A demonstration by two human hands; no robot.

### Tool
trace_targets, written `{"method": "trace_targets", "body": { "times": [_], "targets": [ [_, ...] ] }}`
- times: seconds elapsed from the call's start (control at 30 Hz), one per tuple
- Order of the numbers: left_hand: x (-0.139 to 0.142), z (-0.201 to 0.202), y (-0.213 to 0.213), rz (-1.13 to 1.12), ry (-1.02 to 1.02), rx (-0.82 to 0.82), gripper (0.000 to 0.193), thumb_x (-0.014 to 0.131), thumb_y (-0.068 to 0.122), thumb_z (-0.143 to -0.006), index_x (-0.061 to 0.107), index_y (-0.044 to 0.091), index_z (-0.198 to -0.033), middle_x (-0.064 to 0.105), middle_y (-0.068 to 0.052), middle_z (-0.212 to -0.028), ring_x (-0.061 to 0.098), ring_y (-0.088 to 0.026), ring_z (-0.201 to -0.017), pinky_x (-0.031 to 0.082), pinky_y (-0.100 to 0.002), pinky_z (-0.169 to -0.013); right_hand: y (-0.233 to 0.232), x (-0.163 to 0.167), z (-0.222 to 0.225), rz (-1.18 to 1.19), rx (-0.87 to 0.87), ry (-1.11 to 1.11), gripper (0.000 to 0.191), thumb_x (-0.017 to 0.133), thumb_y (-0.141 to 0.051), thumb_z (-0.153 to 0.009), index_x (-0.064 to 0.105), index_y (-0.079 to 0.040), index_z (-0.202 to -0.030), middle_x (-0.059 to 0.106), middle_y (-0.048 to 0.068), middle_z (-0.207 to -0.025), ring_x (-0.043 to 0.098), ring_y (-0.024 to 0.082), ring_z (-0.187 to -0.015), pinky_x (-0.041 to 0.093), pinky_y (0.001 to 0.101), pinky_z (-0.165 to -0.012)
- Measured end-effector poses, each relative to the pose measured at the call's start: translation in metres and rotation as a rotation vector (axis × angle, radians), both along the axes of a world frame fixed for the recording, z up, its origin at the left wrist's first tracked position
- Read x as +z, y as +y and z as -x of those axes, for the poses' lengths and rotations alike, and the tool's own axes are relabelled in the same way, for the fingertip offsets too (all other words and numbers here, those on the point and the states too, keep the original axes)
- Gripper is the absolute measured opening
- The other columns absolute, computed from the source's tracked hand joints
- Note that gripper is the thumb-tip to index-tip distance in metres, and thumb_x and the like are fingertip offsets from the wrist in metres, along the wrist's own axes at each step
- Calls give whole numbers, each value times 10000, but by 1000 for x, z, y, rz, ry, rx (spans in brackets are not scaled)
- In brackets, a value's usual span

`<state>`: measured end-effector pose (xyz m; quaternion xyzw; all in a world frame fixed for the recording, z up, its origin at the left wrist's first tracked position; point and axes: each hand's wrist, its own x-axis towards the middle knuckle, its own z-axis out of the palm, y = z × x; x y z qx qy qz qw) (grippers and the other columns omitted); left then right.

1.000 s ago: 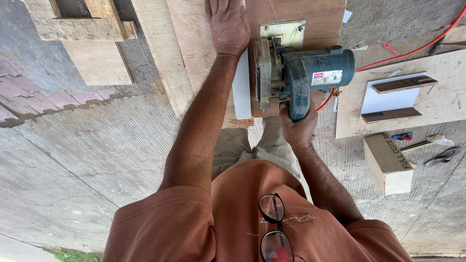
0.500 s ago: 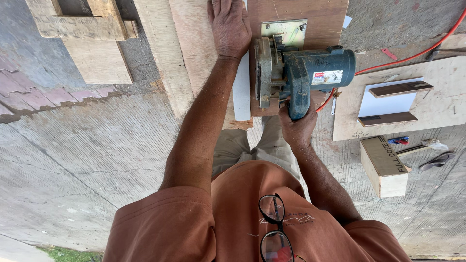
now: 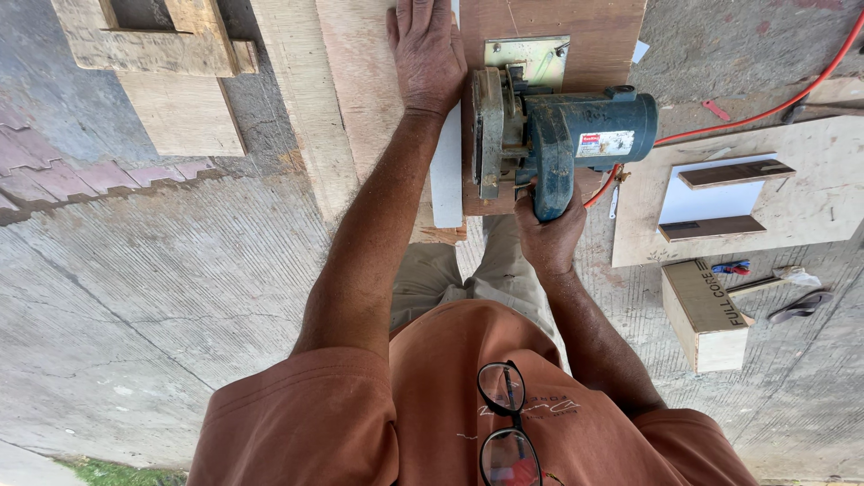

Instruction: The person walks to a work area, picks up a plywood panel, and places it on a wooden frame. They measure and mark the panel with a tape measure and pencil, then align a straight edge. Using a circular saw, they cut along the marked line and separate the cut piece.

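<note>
**Circular saw on plywood, right hand on handle, left hand flat on the sheet**

The blue-green circular saw [image 3: 553, 135] sits with its metal base plate flat on a reddish-brown plywood board [image 3: 594, 27]. The motor housing points to the outer side of the grip; the blade guard is on the inner side, facing the other hand.

Right hand [image 3: 547, 236]: grip clenched around the saw's handle, at the end of the tool nearest the body. Fingers wrap the handle fully; the knuckles face the camera.

Left hand [image 3: 425, 54]: released, holding nothing. Palm down, fingers extended, pressed flat on a paler plywood sheet [image 3: 360, 81] just beside the saw, on the blade side. A narrow white strip [image 3: 446, 184] lies between this forearm and the saw's base.

A red-orange power cord [image 3: 765, 110] leaves the saw close to the grip and runs away outward across the concrete floor [image 3: 144, 297].

Further out on the cord side: a pale board with a rectangular cut-out [image 3: 810, 202], two dark wood strips across the opening. Nearer the body than that, a small wooden block [image 3: 702, 319] stands on the floor, with a few small tools beyond it, too small to identify.

Beyond the left hand, well apart: stacked wooden frame pieces [image 3: 162, 54].

Glasses [image 3: 504, 418] hang at the collar of the orange shirt [image 3: 360, 423].
</note>
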<state>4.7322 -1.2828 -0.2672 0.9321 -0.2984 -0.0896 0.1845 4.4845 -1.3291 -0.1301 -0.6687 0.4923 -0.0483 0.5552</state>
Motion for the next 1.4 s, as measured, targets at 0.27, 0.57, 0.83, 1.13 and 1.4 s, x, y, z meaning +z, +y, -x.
{"method": "trace_targets", "body": {
  "times": [0.27,0.57,0.83,1.13,1.4],
  "targets": [
    [1,3,-3,15,-21,7,535,550,228,-1080,401,139,-1586,320,-39,-1655,244,-276,-1574,188,-606,-1319,-5,3,-3,-12,-11,-15,270,694,-54,-881,599,-15,-1131,705,80,-956,698,136,-856,603,319,-780],
    [1,3,-6,7,-18,12,564,562,211,-1054,391,155,-1589,309,-27,-1656,245,-268,-1570,194,-607,-1316,-13,1,-10,32,-7,2,267,708,-64,-888,609,-10,-1131,709,86,-970,701,147,-856,604,322,-777],
    [8,2,-9,-19,-14,-3,566,562,200,-1065,375,155,-1598,307,-25,-1657,223,-264,-1580,197,-601,-1320,-20,4,-17,17,-1,18,276,696,-62,-881,606,-6,-1135,714,85,-962,708,146,-852,611,324,-774],
    [23,-1,-12,-26,-23,2,567,546,200,-1085,353,174,-1617,269,-16,-1687,199,-250,-1599,182,-597,-1332,-22,3,-23,-5,-13,4,288,687,-54,-881,589,4,-1146,701,89,-954,699,145,-829,610,324,-746],
    [31,-2,-14,-24,1,11,645,581,204,-1054,301,190,-1635,224,8,-1694,163,-252,-1604,162,-611,-1332,-27,3,-30,15,10,-1,285,682,-48,-886,599,-4,-1155,701,94,-969,695,142,-827,603,323,-739]
  ]
}}
